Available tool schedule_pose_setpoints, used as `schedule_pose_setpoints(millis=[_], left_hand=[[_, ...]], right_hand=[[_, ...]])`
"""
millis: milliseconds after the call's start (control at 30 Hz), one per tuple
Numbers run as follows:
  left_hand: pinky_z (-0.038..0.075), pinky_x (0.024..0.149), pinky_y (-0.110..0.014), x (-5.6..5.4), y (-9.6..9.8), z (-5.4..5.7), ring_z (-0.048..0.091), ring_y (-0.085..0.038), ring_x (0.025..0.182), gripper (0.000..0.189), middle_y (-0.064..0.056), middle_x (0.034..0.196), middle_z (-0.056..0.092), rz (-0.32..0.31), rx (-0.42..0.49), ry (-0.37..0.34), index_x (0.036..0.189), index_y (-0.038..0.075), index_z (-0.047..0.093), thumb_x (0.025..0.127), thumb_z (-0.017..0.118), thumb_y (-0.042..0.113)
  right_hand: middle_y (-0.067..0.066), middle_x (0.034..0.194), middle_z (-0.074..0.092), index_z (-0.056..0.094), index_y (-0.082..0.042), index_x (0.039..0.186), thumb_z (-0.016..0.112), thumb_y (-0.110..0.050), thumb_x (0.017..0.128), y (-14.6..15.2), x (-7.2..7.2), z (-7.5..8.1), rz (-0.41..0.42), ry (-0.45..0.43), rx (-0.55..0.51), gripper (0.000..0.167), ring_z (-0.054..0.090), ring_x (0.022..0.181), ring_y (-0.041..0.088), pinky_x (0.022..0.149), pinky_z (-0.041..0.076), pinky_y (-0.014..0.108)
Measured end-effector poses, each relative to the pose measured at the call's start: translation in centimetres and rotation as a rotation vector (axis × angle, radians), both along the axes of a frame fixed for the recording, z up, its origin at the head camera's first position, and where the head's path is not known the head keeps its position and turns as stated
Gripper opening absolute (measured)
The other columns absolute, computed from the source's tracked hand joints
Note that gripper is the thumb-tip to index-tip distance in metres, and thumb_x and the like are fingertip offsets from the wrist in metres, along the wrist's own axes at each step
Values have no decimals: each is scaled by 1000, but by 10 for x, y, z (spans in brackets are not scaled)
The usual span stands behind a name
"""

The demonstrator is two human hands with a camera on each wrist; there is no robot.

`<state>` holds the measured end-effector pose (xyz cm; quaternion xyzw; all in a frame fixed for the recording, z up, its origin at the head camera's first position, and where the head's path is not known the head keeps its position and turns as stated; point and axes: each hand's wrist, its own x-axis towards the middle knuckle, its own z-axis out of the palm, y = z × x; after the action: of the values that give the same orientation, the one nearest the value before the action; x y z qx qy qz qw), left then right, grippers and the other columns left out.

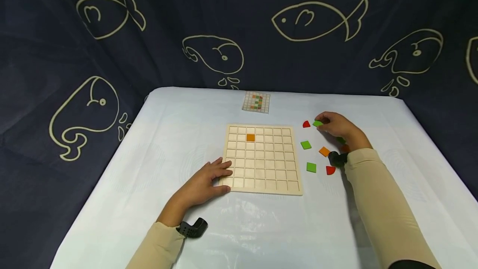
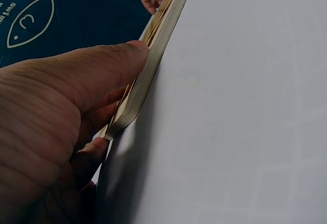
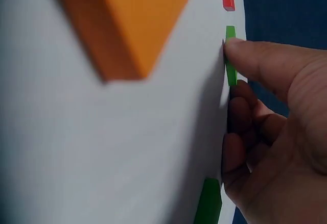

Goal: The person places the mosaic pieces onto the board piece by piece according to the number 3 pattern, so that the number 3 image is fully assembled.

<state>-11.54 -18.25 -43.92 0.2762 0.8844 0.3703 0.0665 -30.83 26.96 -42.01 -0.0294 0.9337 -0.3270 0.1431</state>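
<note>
A pale wooden grid board (image 1: 260, 174) lies on the table with one orange square tile (image 1: 250, 138) in a cell of its upper left part. My left hand (image 1: 203, 179) rests on the board's near left corner, fingers spread over the left side and thumb at the front edge. To the right of the board, my right hand (image 1: 337, 128) pinches a green square tile (image 3: 231, 55) between thumb and fingers, at the table surface. Near it lie a red quarter-round tile (image 1: 306, 124), another green tile (image 1: 306, 145) and an orange tile (image 1: 324, 151).
Nearer on the right are a green tile (image 1: 311, 167) and a red rounded tile (image 1: 330, 170). Another green tile (image 3: 208, 203) lies beneath the right hand. A small card (image 1: 256, 102) with a coloured grid pattern lies behind the board. Dark printed cloth (image 1: 209, 7) hangs beyond the table.
</note>
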Motion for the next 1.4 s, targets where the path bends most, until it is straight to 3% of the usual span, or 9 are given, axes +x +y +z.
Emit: schedule_pose_setpoints(millis=[667,967,1167,1400], left_hand=[[15,117,-60,2,1,1,26,-34,147,45,-11,150,47,-6,0,3,129,1,64,89,76,18],[15,117,-62,1,2,2,26,-34,146,46,-11,150,47,-5,-2,11,130,0,64,89,76,18],[16,116,-63,1,1,0,27,-34,146,46,-11,150,47,-10,1,15,130,0,64,89,76,18],[15,117,-62,1,2,0,27,-33,146,46,-10,150,47,-7,3,7,130,0,64,89,76,18]], right_hand=[[26,136,46,52,1,135,54,-2,97,-1,3,-3,35,12,40,37,40,121,41,111,30,59],[24,134,47,52,-2,136,55,-3,98,-4,15,12,64,51,-11,38,42,118,40,104,37,59],[21,132,49,53,-2,136,54,-5,99,-12,20,18,132,90,-51,37,46,115,37,91,46,48],[20,131,51,54,-1,135,55,-4,99,-25,23,23,183,102,-135,36,47,115,35,90,44,43]])
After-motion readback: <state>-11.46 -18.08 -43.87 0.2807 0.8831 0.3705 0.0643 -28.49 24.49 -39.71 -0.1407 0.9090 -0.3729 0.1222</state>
